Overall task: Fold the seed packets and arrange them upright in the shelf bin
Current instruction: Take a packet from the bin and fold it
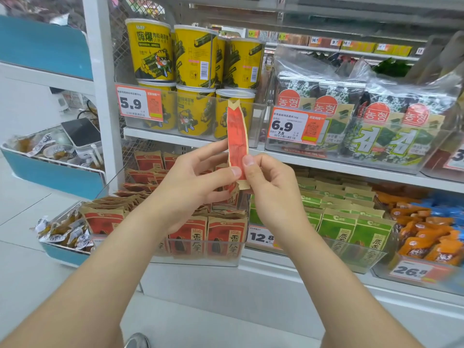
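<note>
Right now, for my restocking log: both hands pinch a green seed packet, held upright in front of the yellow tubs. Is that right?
Not quite. The head view shows the seed packet is red, not green. The left hand and right hand do both pinch it, upright in front of the yellow tubs.

Seed packet's (237, 131) lower part behind fingers (249, 164)

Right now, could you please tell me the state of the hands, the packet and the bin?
held packet, folded narrow, upright, not yet in the bin.
left hand, pinches its lower part.
right hand, pinches its lower part too.
shelf bin, holds red packets, front row upright.
</note>
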Motion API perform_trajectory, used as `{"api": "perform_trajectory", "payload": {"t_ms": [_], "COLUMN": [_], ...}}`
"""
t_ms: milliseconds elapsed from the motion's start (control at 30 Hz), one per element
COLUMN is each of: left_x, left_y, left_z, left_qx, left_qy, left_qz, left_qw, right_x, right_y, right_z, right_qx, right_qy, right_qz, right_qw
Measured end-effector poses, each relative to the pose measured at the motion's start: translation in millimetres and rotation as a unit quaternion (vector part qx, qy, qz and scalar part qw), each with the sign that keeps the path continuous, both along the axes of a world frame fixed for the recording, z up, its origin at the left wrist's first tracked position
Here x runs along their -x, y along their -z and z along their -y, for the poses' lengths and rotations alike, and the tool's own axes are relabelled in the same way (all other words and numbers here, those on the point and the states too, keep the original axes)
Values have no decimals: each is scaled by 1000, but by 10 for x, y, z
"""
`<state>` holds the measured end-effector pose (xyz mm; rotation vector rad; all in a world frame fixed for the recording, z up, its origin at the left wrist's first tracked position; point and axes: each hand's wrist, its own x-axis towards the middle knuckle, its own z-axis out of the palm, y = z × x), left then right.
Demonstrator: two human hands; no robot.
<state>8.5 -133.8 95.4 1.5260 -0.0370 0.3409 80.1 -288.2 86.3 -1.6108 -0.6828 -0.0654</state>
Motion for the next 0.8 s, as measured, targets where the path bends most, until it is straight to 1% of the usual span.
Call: {"api": "perform_trajectory", "payload": {"t_ms": [100, 133, 267, 333, 467, 567, 700, 800], "left_x": [16, 19, 19, 19, 22, 26, 23, 9], "left_y": [2, 7, 31, 32, 28, 23, 5, 6], "left_z": [-46, -53, -50, -52, -61, -63, -43, -14], "left_qx": [21, 28, 52, 62, 76, 89, 118, 164], "left_qy": [36, 41, 40, 37, 33, 31, 19, -20], "left_qz": [-11, -14, -22, -25, -35, -45, -54, -51], "left_qw": [999, 999, 998, 997, 996, 995, 991, 985], "right_x": [13, 11, -33, -50, -66, -89, -66, -44], "right_y": [5, 8, 25, 32, 28, 11, 7, 23], "right_z": [-12, -23, -45, -36, -1, 35, 80, 94], "right_qx": [-6, -1, 24, 21, 13, 24, 56, 96], "right_qy": [-18, -17, 30, 37, 2, -18, -36, -49], "right_qz": [-45, -45, -2, 14, 12, 14, 42, 95], "right_qw": [999, 999, 999, 999, 1000, 999, 997, 990]}}
